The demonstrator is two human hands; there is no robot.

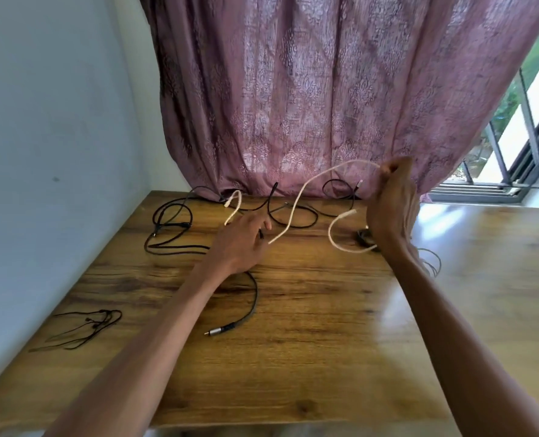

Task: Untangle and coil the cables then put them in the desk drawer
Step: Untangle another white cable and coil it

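Fingers of the right hand are curled and pinch the white cable at its raised top, well above the tabletop. From that pinch the white cable arcs down and to the left to the left hand, which lies low over the tabletop with its fingers loosely bent around the cable; whether they grip it firmly cannot be told. One white end sticks up just beyond the left hand, and another white loop curves beside the right wrist. Black cables lie tangled along the far edge of the tabletop, touching the foot of the pink curtain. One black cable with a metal plug runs from under the left forearm toward the near side. A thin black cord lies apart near the left edge. Behind the right arm, a window shows beside the curtain.
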